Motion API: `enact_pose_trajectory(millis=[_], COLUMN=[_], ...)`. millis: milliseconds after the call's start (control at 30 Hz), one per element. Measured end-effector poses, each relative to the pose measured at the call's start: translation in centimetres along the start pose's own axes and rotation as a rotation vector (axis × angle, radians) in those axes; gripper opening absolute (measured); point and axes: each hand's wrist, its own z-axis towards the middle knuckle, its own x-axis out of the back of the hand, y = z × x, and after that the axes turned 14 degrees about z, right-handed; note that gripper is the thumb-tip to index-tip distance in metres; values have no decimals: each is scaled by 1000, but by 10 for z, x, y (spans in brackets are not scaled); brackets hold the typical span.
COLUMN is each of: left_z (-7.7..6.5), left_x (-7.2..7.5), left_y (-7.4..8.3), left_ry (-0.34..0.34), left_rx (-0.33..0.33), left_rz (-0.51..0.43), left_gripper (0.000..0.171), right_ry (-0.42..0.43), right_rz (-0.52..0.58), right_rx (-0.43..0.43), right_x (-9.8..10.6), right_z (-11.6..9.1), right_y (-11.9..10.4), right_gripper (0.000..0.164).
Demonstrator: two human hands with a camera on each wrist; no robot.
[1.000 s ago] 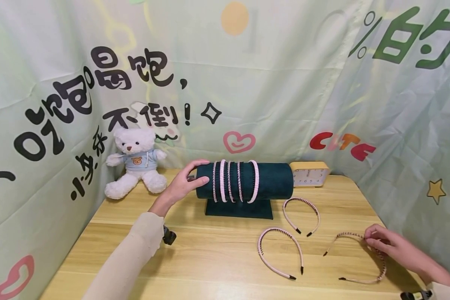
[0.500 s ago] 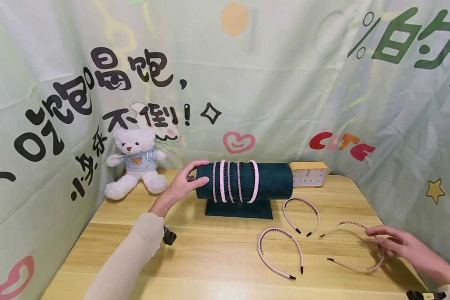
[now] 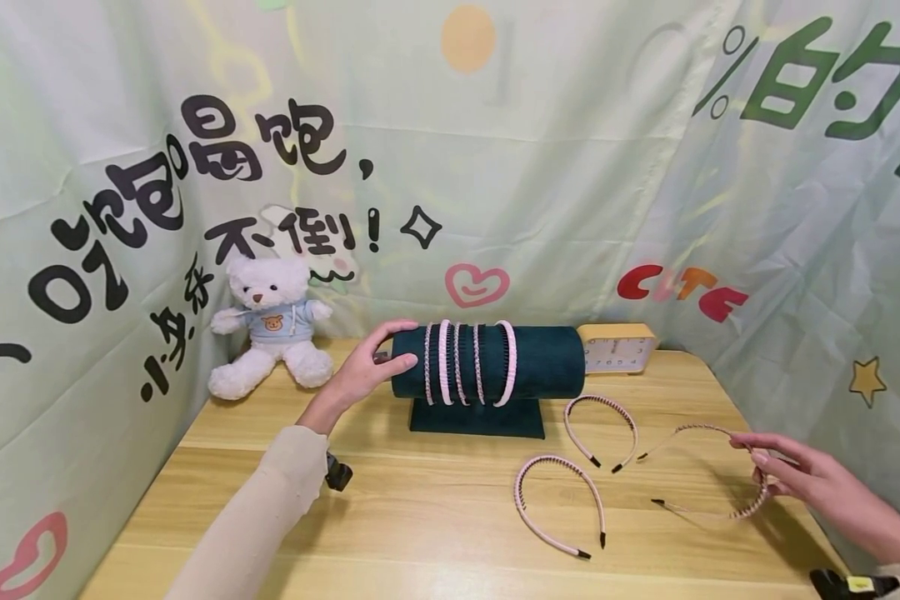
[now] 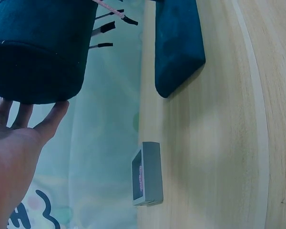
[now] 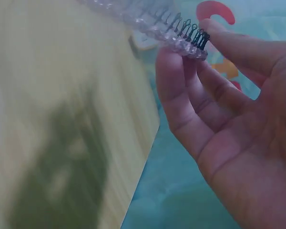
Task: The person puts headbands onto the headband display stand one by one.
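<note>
My left hand (image 3: 363,367) grips the left end of a dark teal velvet headband stand (image 3: 547,362), its thumb in front. In the left wrist view, fingertips of that hand (image 4: 19,138) touch the rim of the roll's end (image 4: 38,71). Several pink and braided headbands (image 3: 510,367) sit around the roll. At the right, my right hand (image 3: 810,475) pinches a thin beaded headband (image 3: 753,504) above the table, its open ends pointing left. The right wrist view shows its clear beads and dark comb teeth (image 5: 193,36) between thumb and fingers.
Two pink headbands lie on the wooden table (image 3: 390,533): one near the front (image 3: 521,500), one behind it (image 3: 633,417). A yellow clock (image 3: 622,348) stands right of the roll. A white teddy bear (image 3: 270,325) sits at the back left. Printed cloth (image 3: 570,208) hangs around the table.
My right hand has lifted the beaded headband up off the table, and its ends have swung upward and slightly left. My left hand and the stand stay in place.
</note>
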Motion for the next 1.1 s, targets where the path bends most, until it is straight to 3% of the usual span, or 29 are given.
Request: enact_pose_trajectory(millis=[300,633,1100], left_z=[-2,-1,-1], left_x=[0,0,0], left_y=[0,1,0], left_ry=[-1,-5,-12], left_rx=[-1,14,8], left_rz=[2,5,-7], left_gripper=[55,55,56], right_ry=[-7,42,78], right_rz=[79,29,10], right_rx=[159,94,200], right_x=[-2,-7,-19], right_z=[2,7,22], right_y=[-14,-30,-65], right_gripper=[41,42,47])
